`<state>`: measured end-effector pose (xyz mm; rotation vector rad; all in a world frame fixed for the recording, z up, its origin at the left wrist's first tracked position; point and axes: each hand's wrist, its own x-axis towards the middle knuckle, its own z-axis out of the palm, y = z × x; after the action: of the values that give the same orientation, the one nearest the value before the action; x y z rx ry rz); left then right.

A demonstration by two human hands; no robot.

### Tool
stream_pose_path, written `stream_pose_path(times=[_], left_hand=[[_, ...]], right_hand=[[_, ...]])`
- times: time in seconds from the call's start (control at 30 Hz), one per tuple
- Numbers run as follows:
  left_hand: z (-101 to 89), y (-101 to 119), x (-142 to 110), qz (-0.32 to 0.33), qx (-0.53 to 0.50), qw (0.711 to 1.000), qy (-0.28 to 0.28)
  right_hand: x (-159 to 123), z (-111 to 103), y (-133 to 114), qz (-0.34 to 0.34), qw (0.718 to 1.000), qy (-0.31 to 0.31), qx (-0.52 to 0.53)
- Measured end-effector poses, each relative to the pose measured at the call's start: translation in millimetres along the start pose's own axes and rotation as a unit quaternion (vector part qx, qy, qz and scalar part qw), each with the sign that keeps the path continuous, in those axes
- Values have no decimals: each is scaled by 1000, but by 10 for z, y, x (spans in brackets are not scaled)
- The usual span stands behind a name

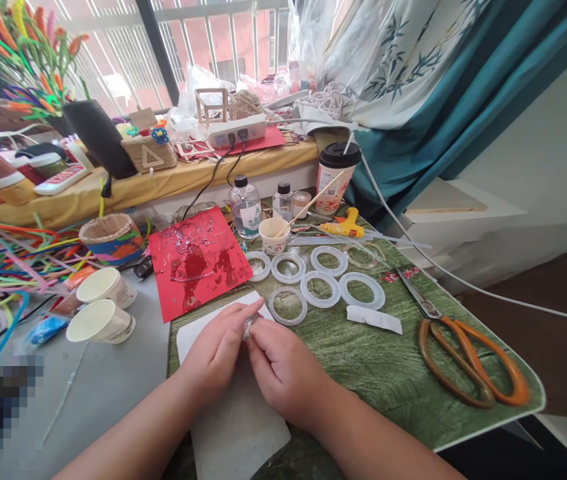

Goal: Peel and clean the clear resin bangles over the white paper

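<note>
My left hand [218, 350] and my right hand [283, 370] meet over a white sheet [233, 427] on the green mat [388, 360]. Both pinch a small clear ring-like piece [250, 325] between their fingertips; most of it is hidden by the fingers. Just beyond the hands lie several white plastic rings [319, 288] in two rows. A red card [196, 267] smeared with clear glue lies to the upper left of my left hand.
Orange-handled scissors [468, 363] lie at the mat's right. A yellow glue gun [343, 228], small bottles [246, 207], a cup with a stick [273, 235] and a lidded drink cup [336, 177] stand behind the rings. Paper cups [101, 320] and pipe cleaners [3, 267] crowd the left.
</note>
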<state>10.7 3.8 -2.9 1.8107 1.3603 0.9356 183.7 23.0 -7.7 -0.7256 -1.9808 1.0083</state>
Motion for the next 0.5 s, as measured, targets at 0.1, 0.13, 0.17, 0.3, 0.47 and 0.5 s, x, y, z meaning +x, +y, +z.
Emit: stream_pose_path(times=[0.1, 0.13, 0.17, 0.3, 0.47, 0.5], left_hand=[[18, 8, -12, -28, -28, 999, 16], [21, 11, -18, -36, -38, 998, 23], [22, 11, -26, -40, -43, 998, 28], [4, -23, -52, -5, -33, 999, 1], [-33, -78, -42, 38, -21, 999, -30], [-34, -82, -41, 40, -18, 999, -25]], right_hand=[[-1, 0, -21, 21, 999, -11, 26], [-1, -2, -27, 27, 999, -13, 35], [-2, -3, -31, 30, 999, -13, 41], [-5, 3, -17, 38, 999, 16, 27], [7, 1, 22, 53, 996, 66, 5], [10, -6, 23, 55, 996, 70, 7]])
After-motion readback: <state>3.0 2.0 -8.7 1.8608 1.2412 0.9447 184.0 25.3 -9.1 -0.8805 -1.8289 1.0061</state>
